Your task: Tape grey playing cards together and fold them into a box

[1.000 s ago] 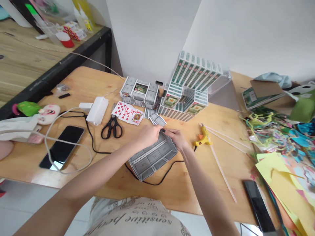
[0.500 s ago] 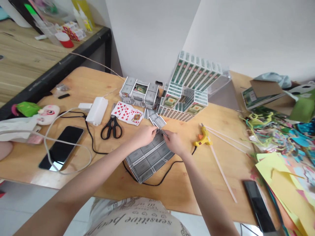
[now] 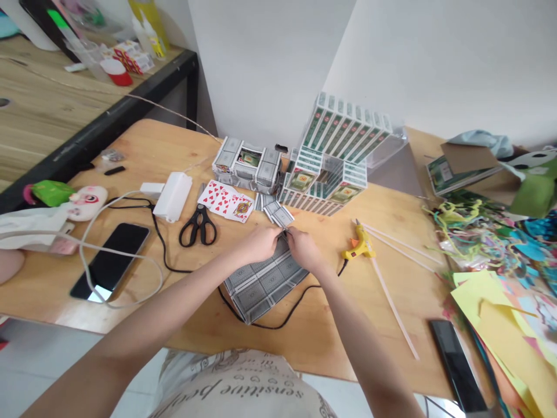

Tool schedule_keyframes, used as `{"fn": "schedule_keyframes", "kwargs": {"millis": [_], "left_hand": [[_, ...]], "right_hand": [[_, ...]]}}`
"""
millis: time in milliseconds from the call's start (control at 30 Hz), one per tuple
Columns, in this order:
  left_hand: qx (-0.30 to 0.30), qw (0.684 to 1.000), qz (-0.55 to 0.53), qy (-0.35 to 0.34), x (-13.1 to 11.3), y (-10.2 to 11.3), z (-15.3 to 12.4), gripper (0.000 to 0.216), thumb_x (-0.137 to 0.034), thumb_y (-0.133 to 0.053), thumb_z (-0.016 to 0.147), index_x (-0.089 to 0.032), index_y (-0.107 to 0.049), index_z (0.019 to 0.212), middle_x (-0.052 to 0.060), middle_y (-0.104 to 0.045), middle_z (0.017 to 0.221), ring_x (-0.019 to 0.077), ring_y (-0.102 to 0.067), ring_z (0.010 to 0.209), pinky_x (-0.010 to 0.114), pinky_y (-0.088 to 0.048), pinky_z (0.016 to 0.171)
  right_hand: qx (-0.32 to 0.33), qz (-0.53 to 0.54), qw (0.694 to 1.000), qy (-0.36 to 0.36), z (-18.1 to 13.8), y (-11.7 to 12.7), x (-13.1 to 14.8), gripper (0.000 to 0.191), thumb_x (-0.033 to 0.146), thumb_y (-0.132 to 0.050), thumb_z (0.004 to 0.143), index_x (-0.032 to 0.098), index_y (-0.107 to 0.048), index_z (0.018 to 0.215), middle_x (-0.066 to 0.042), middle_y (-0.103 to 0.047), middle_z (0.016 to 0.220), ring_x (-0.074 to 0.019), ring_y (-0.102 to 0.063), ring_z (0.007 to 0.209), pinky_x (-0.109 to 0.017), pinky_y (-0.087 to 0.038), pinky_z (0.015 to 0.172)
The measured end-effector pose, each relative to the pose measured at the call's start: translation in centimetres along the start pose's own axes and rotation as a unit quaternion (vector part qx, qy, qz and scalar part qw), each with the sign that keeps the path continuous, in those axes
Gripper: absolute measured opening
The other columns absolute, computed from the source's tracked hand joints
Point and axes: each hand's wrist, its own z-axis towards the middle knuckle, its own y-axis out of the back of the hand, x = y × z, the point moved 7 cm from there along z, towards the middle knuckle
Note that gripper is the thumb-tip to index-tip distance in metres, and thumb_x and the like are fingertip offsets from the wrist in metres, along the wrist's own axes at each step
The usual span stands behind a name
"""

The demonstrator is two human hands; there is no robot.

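A flat panel of joined grey-backed playing cards point(image 3: 261, 281) lies on the wooden table point(image 3: 143, 148) in front of me. My left hand point(image 3: 261, 242) and my right hand point(image 3: 303, 248) meet at its far edge, fingers pinched together on that edge. A few loose grey-backed cards point(image 3: 278, 213) lie just beyond my fingers. Face-up red cards point(image 3: 226, 203) fan out to the left of them. A yellow glue gun point(image 3: 359, 245) rests right of my right hand, its black cord running under the panel.
Black scissors point(image 3: 198, 225), a white adapter point(image 3: 172, 195) and a phone point(image 3: 111, 260) lie to the left. Card-box structures point(image 3: 333, 157) point(image 3: 246, 165) stand at the back. Glue sticks point(image 3: 394, 302), coloured paper point(image 3: 509, 325) and a second phone point(image 3: 459, 367) fill the right side.
The card panel has slid slightly left and toward me. Both hands have drawn closer together, pinching at its far edge.
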Motion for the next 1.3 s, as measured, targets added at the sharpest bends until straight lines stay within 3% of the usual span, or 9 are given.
{"fn": "schedule_keyframes", "kwargs": {"millis": [167,333,467,567,667,800,900,1100,1300], "left_hand": [[0.079,0.988,-0.133,-0.018,1.6,-0.2,0.2,0.039,-0.012,-0.046,0.072,-0.018,-0.059,0.108,0.003,-0.066,0.109,0.0167,-0.06,0.097,0.024,-0.045,0.082],[0.083,0.993,-0.053,0.061,2.0,-0.9,0.5,0.027,-0.011,-0.044,0.072,-0.017,-0.065,0.087,0.007,-0.07,0.09,0.0187,-0.063,0.084,0.024,-0.046,0.071],[0.066,0.995,-0.02,0.073,1.3,-1.4,0.6,0.023,-0.008,-0.044,0.069,-0.015,-0.064,0.078,0.01,-0.07,0.084,0.02,-0.064,0.076,0.025,-0.045,0.063],[0.068,0.995,-0.027,0.069,1.6,-1.5,0.5,0.021,-0.013,-0.042,0.073,-0.014,-0.063,0.075,0.01,-0.07,0.08,0.0205,-0.064,0.071,0.026,-0.046,0.062],[0.064,0.994,-0.073,0.047,2.2,-1.2,0.4,0.026,-0.012,-0.04,0.074,-0.016,-0.063,0.084,0.006,-0.07,0.09,0.0184,-0.064,0.08,0.025,-0.048,0.069],[-0.004,0.982,-0.175,0.066,3.4,0.1,0.0,0.046,-0.006,-0.039,0.068,-0.016,-0.059,0.108,0.003,-0.066,0.107,0.0173,-0.061,0.096,0.024,-0.047,0.081],[-0.053,0.974,-0.183,0.123,4.4,0.7,-0.6,0.047,-0.009,-0.039,0.072,-0.014,-0.055,0.116,0.007,-0.063,0.113,0.0185,-0.059,0.101,0.028,-0.046,0.085],[-0.128,0.952,-0.253,0.12,5.2,1.4,0.2,0.044,-0.033,-0.034,0.089,-0.017,-0.046,0.128,0.008,-0.048,0.134,0.0168,-0.042,0.125,0.03,-0.036,0.101],[-0.15,0.928,-0.328,0.093,6.1,0.3,0.3,0.043,-0.035,-0.04,0.087,-0.016,-0.051,0.124,0.007,-0.046,0.136,0.017,-0.037,0.128,0.033,-0.025,0.108]], "right_hand": [[-0.002,0.039,0.999,0.033,-0.1,1.5,0.8,0.022,0.014,-0.036,0.088,0.017,-0.056,0.097,-0.008,-0.066,0.091,-0.0173,-0.061,0.081,-0.025,-0.042,0.071],[0.029,-0.013,0.999,0.018,0.2,1.4,1.0,0.023,0.007,-0.037,0.083,0.014,-0.057,0.092,-0.011,-0.065,0.09,-0.0184,-0.059,0.081,-0.026,-0.042,0.073],[0.044,-0.102,0.994,-0.017,0.6,0.4,1.1,0.026,0.002,-0.037,0.079,0.008,-0.057,0.095,-0.019,-0.063,0.091,-0.0226,-0.059,0.078,-0.029,-0.042,0.068],[0.039,-0.052,0.998,-0.015,0.9,0.5,1.0,0.027,0.005,-0.037,0.081,0.009,-0.058,0.096,-0.017,-0.064,0.092,-0.022,-0.06,0.08,-0.029,-0.043,0.07],[0.031,0.086,0.996,0.015,0.9,1.4,0.1,0.026,0.013,-0.044,0.083,0.017,-0.06,0.103,-0.008,-0.066,0.101,-0.0188,-0.06,0.091,-0.03,-0.045,0.081],[-0.022,0.334,0.942,-0.008,-0.5,3.0,-2.8,0.046,0.027,-0.058,0.075,0.023,-0.053,0.121,-0.008,-0.055,0.125,-0.0204,-0.057,0.104,-0.035,-0.046,0.086],[-0.113,0.445,0.887,-0.052,-2.0,3.1,-4.8,0.045,0.037,-0.06,0.074,0.024,-0.056,0.117,-0.006,-0.055,0.126,-0.0208,-0.053,0.113,-0.039,-0.039,0.098],[-0.202,0.516,0.827,-0.096,-2.5,-0.4,-4.1,0.043,0.044,-0.05,0.08,0.022,-0.055,0.117,-0.005,-0.057,0.124,-0.0185,-0.048,0.119,-0.036,-0.033,0.103],[-0.235,0.5,0.828,-0.101,-0.7,-1.9,-3.0,0.039,0.047,-0.039,0.085,0.02,-0.06,0.103,-0.005,-0.062,0.111,-0.0182,-0.053,0.108,-0.032,-0.037,0.096]]}}
